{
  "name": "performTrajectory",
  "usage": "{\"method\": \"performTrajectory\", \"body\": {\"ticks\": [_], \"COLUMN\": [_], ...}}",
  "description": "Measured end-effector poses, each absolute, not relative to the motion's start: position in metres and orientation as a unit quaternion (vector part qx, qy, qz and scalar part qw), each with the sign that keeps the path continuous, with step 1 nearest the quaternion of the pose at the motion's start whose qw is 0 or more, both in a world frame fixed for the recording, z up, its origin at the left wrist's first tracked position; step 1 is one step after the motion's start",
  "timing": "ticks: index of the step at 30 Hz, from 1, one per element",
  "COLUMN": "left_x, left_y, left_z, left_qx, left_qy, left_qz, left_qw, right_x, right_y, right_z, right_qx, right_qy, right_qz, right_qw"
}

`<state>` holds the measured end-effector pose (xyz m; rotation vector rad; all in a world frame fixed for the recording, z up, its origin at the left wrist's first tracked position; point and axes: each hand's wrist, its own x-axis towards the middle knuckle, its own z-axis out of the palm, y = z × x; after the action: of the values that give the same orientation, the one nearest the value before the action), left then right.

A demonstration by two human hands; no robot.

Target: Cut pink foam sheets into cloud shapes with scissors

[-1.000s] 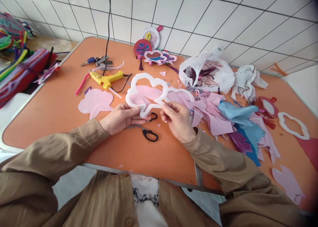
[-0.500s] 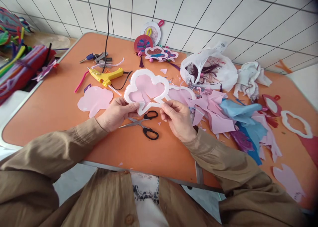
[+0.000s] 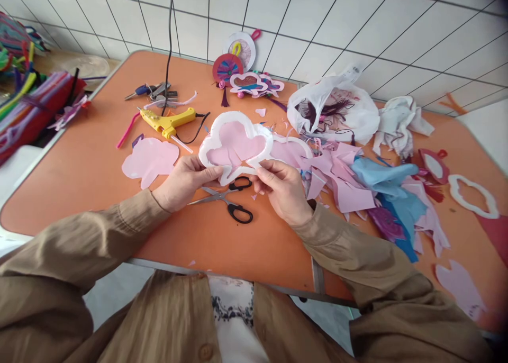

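Observation:
Both hands grip a white cloud-shaped frame point(image 3: 256, 120) by its lower edge, tilted up above the table. My left hand point(image 3: 186, 180) pinches its lower left part between thumb and fingers. At the lower right, my right hand point(image 3: 283, 188) pinches the rim the same way. Pink shows through the frame's opening; whether that paper is attached to it I cannot tell. Just below lie scissors point(image 3: 224, 196) with black handles, their blades spread. A pink cloud-shaped cutout point(image 3: 151, 159) rests left of my left hand, and another pink piece with a pale rim point(image 3: 291, 148) lies behind the frame.
A yellow glue gun point(image 3: 169, 120) and keys point(image 3: 153, 92) lie at the back left. Pink and blue scraps point(image 3: 345, 178) spread on the right, before a white plastic bag point(image 3: 333, 111). Finished ornaments point(image 3: 228, 69) lean against the tiled wall. A black cord point(image 3: 170, 51) hangs down.
The view has shifted slightly. The frame tips a little in my hands, and both hands keep their hold.

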<state>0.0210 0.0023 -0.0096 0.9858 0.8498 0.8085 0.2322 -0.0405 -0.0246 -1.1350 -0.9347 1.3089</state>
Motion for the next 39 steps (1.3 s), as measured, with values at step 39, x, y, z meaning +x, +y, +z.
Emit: {"method": "performTrajectory", "body": {"ticks": [39], "left_x": [0.005], "left_y": [0.018], "left_z": [-0.006], "left_qx": [0.537], "left_qy": [0.388], "left_qz": [0.402], "left_qw": [0.632], "right_x": [0.238], "right_y": [-0.041], "right_z": [-0.022], "right_qx": [-0.465], "right_qy": [-0.562], "right_qz": [0.485], "right_qw": [0.482]}}
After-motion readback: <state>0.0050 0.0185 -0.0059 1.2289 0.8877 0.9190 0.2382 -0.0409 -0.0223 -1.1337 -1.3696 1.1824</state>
